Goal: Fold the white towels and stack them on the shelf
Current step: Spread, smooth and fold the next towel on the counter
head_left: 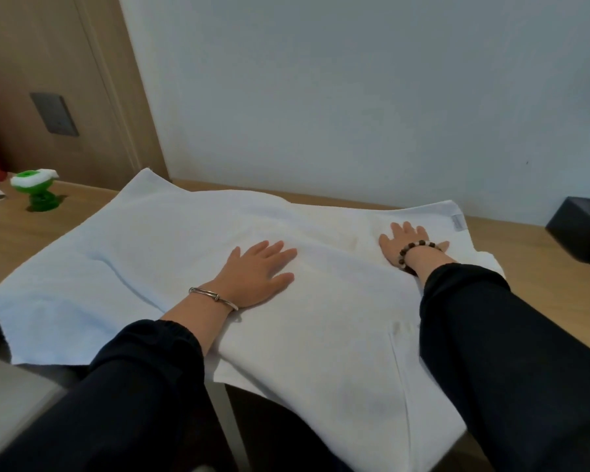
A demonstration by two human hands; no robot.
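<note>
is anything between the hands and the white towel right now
Nothing visible does. The left hand and the right hand both lie flat, fingers straight, directly on the white towel spread over the wooden table. No shelf is in view, so that path cannot be judged.

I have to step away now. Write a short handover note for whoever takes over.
The left hand lies open and flat near the middle of the towel; the right hand lies flat toward its right end.
The towel is spread on the table, its near edge over the front.
No finished fold or stack shows.
Left: fold it and stack it on the shelf, out of view.
</note>
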